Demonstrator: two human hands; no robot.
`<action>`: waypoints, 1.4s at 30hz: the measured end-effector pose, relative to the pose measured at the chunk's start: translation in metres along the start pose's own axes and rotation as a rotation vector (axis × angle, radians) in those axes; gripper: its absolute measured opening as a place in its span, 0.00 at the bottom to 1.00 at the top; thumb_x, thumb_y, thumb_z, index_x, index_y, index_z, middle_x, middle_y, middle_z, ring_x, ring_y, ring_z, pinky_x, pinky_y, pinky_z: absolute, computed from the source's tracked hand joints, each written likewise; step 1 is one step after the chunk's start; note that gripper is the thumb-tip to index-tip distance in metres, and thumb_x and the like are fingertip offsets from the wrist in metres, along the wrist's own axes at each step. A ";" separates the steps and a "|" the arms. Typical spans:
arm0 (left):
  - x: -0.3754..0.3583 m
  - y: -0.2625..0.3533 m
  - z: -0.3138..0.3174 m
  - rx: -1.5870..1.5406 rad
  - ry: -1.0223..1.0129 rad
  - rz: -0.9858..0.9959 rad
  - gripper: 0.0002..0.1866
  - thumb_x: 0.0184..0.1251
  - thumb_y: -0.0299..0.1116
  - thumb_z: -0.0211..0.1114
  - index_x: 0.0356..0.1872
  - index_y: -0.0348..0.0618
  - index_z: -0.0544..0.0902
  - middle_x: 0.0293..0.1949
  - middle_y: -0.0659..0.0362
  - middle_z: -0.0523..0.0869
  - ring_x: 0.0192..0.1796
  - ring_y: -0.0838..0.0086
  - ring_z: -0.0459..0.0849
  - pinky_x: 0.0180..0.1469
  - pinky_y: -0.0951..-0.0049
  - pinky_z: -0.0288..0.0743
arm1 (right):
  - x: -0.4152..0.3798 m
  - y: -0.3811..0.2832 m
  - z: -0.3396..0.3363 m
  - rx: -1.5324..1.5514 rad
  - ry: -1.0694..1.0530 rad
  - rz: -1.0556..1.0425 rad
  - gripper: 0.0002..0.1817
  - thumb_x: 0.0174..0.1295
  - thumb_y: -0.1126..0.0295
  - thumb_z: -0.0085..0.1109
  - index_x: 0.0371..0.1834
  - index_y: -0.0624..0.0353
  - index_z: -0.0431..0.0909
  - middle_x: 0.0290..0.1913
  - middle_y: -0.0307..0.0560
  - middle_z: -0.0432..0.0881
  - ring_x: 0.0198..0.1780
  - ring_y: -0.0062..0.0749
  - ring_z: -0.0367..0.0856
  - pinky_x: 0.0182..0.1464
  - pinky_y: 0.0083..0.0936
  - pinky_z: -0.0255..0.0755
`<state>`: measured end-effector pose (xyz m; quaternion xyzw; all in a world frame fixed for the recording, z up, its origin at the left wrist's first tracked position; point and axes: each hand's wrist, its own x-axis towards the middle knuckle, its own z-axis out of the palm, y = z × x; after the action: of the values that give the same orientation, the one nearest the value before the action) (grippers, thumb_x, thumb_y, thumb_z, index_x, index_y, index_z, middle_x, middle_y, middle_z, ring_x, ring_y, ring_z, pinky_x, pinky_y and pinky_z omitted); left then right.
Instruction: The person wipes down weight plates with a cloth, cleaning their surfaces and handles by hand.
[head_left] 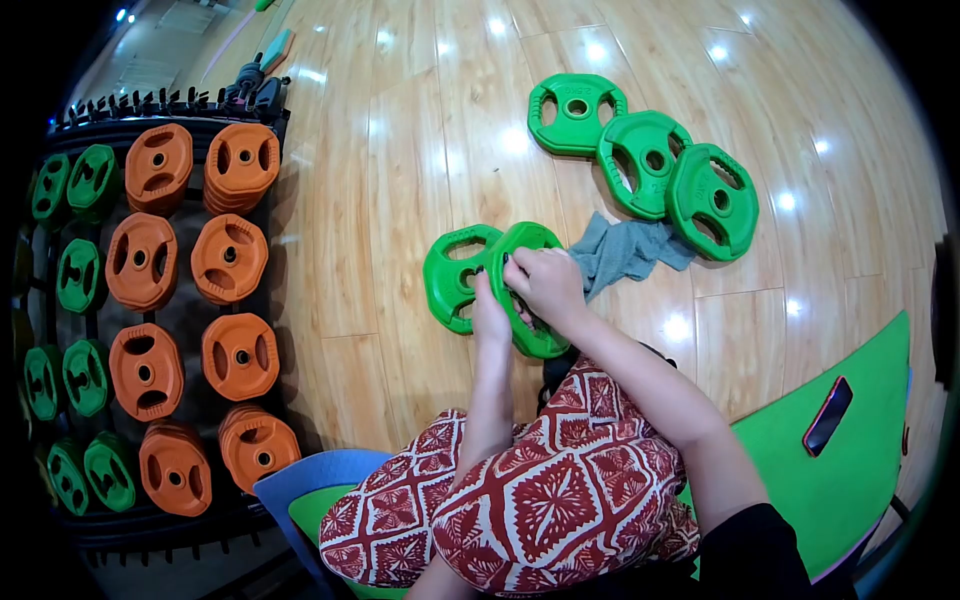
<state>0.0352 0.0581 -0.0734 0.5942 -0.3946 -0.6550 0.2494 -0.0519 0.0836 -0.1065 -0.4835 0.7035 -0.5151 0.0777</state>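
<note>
A green weight plate (543, 345) stands tilted on edge in front of my knees. My left hand (490, 312) grips its left side, thumb on the near edge, with fingertips showing through the plate's opening. Curled against the upper part of the same plate is my right hand (548, 285); its fingers are closed and whatever they pinch is hidden. Behind the held plate, another green weight plate (440, 275) lies flat on the floor, partly covered. A crumpled grey cloth (625, 250) lies right of my right hand.
Three green plates (577, 135) overlap on the wooden floor (400, 180) at the upper right. A rack (190, 112) of orange plates (145, 372) and green plates (78, 275) stands at left. A phone (828, 416) rests on a green mat (780, 500) at right.
</note>
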 end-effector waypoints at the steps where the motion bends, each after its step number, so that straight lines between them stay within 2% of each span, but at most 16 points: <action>1: 0.000 -0.001 -0.001 -0.001 -0.001 0.001 0.26 0.67 0.55 0.37 0.25 0.45 0.74 0.14 0.61 0.70 0.13 0.74 0.70 0.16 0.74 0.65 | -0.001 0.000 0.001 -0.001 0.001 -0.001 0.12 0.51 0.65 0.54 0.13 0.55 0.70 0.14 0.47 0.73 0.19 0.41 0.74 0.25 0.36 0.65; 4: 0.014 -0.015 -0.008 -0.020 -0.015 0.013 0.26 0.67 0.55 0.37 0.25 0.45 0.74 0.13 0.61 0.70 0.13 0.74 0.70 0.15 0.74 0.65 | -0.006 -0.007 0.002 0.022 -0.010 0.026 0.13 0.51 0.65 0.54 0.12 0.55 0.70 0.13 0.47 0.73 0.18 0.40 0.74 0.25 0.35 0.65; 7: 0.024 -0.025 -0.005 -0.010 0.257 0.330 0.25 0.67 0.55 0.37 0.26 0.46 0.74 0.13 0.61 0.70 0.13 0.74 0.70 0.15 0.75 0.65 | -0.009 -0.010 0.000 0.023 -0.026 -0.103 0.13 0.50 0.65 0.55 0.12 0.55 0.70 0.13 0.46 0.73 0.19 0.40 0.74 0.25 0.34 0.65; 9: 0.012 -0.011 -0.007 -0.037 0.040 0.003 0.22 0.69 0.51 0.36 0.35 0.47 0.74 0.14 0.61 0.71 0.11 0.76 0.69 0.14 0.76 0.66 | 0.000 0.000 0.003 0.041 0.027 -0.160 0.12 0.49 0.65 0.55 0.12 0.55 0.71 0.13 0.46 0.73 0.19 0.39 0.75 0.25 0.33 0.65; 10: 0.005 -0.004 -0.006 0.025 0.012 -0.019 0.22 0.69 0.51 0.35 0.35 0.47 0.74 0.14 0.61 0.71 0.12 0.76 0.69 0.14 0.76 0.66 | 0.004 0.005 0.005 0.038 0.034 -0.157 0.12 0.49 0.65 0.55 0.12 0.55 0.71 0.13 0.46 0.73 0.19 0.39 0.75 0.25 0.33 0.65; 13: 0.003 -0.003 -0.007 0.020 0.032 -0.039 0.22 0.69 0.51 0.36 0.36 0.47 0.74 0.14 0.61 0.70 0.12 0.76 0.70 0.14 0.77 0.66 | 0.009 0.007 0.007 -0.012 0.021 -0.029 0.11 0.47 0.65 0.57 0.13 0.57 0.71 0.14 0.47 0.73 0.20 0.40 0.74 0.24 0.35 0.65; 14: 0.002 -0.003 -0.008 0.034 0.033 -0.029 0.25 0.67 0.54 0.37 0.29 0.43 0.74 0.14 0.59 0.71 0.12 0.73 0.71 0.16 0.73 0.67 | 0.006 0.003 0.007 0.014 0.016 -0.060 0.11 0.47 0.65 0.56 0.12 0.55 0.71 0.13 0.46 0.72 0.19 0.39 0.75 0.25 0.34 0.65; 19: 0.029 -0.025 -0.013 -0.178 0.256 0.167 0.25 0.68 0.53 0.36 0.34 0.44 0.76 0.15 0.60 0.72 0.14 0.74 0.72 0.16 0.72 0.68 | -0.003 -0.004 0.004 0.036 -0.031 -0.224 0.11 0.48 0.64 0.55 0.13 0.53 0.73 0.12 0.45 0.73 0.19 0.38 0.75 0.24 0.34 0.64; 21: 0.019 -0.018 -0.022 0.019 0.034 -0.004 0.24 0.68 0.52 0.36 0.35 0.44 0.76 0.16 0.60 0.72 0.14 0.74 0.71 0.16 0.72 0.67 | 0.006 0.011 0.011 0.006 -0.010 -0.152 0.11 0.48 0.64 0.56 0.12 0.55 0.73 0.13 0.47 0.72 0.18 0.40 0.75 0.23 0.35 0.65; 25: 0.013 -0.012 -0.020 -0.040 0.027 -0.064 0.24 0.67 0.53 0.36 0.34 0.45 0.75 0.15 0.61 0.72 0.13 0.74 0.70 0.15 0.73 0.67 | 0.010 0.016 0.012 -0.023 -0.035 -0.028 0.12 0.49 0.64 0.56 0.12 0.56 0.73 0.13 0.48 0.72 0.17 0.42 0.74 0.22 0.37 0.67; 28: 0.014 -0.015 -0.015 -0.050 0.044 -0.048 0.24 0.67 0.54 0.36 0.32 0.46 0.73 0.15 0.60 0.71 0.13 0.74 0.71 0.15 0.73 0.67 | -0.005 -0.005 0.014 0.034 -0.022 -0.156 0.12 0.49 0.64 0.56 0.12 0.56 0.72 0.12 0.47 0.72 0.17 0.41 0.74 0.22 0.37 0.67; 31: 0.029 -0.023 -0.017 -0.262 0.287 0.019 0.25 0.67 0.56 0.36 0.29 0.46 0.72 0.15 0.61 0.70 0.13 0.73 0.70 0.16 0.73 0.67 | 0.000 0.003 0.013 0.079 0.009 -0.240 0.11 0.48 0.64 0.56 0.13 0.55 0.71 0.12 0.47 0.72 0.16 0.40 0.73 0.22 0.37 0.67; 33: 0.021 -0.021 -0.030 -0.061 0.010 -0.101 0.25 0.67 0.55 0.36 0.29 0.46 0.72 0.15 0.61 0.70 0.13 0.73 0.70 0.16 0.73 0.68 | 0.008 0.021 0.019 -0.039 0.020 -0.141 0.12 0.48 0.63 0.56 0.13 0.55 0.72 0.12 0.48 0.72 0.17 0.41 0.74 0.22 0.38 0.68; 35: 0.018 -0.018 -0.028 -0.047 0.043 -0.117 0.26 0.67 0.55 0.35 0.28 0.45 0.72 0.14 0.61 0.70 0.13 0.73 0.70 0.16 0.73 0.68 | 0.016 0.038 0.024 -0.147 -0.023 0.108 0.13 0.49 0.61 0.55 0.13 0.55 0.74 0.14 0.51 0.74 0.18 0.44 0.76 0.22 0.38 0.70; 38: 0.012 -0.010 -0.023 -0.073 0.026 -0.178 0.26 0.66 0.56 0.35 0.27 0.45 0.72 0.14 0.61 0.69 0.13 0.72 0.70 0.15 0.72 0.68 | 0.012 0.033 0.023 -0.199 -0.026 0.082 0.11 0.48 0.62 0.56 0.14 0.54 0.73 0.13 0.50 0.73 0.17 0.43 0.76 0.22 0.38 0.69; 42: 0.012 -0.013 -0.022 -0.074 0.039 -0.091 0.27 0.65 0.58 0.35 0.24 0.45 0.71 0.13 0.60 0.68 0.13 0.72 0.70 0.15 0.70 0.68 | -0.004 0.025 0.016 -0.099 -0.053 -0.189 0.10 0.47 0.63 0.57 0.14 0.52 0.72 0.11 0.47 0.71 0.16 0.41 0.75 0.21 0.36 0.69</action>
<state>0.0567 0.0510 -0.0910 0.6146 -0.3376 -0.6682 0.2486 -0.0554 0.0758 -0.1356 -0.5642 0.6772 -0.4718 0.0233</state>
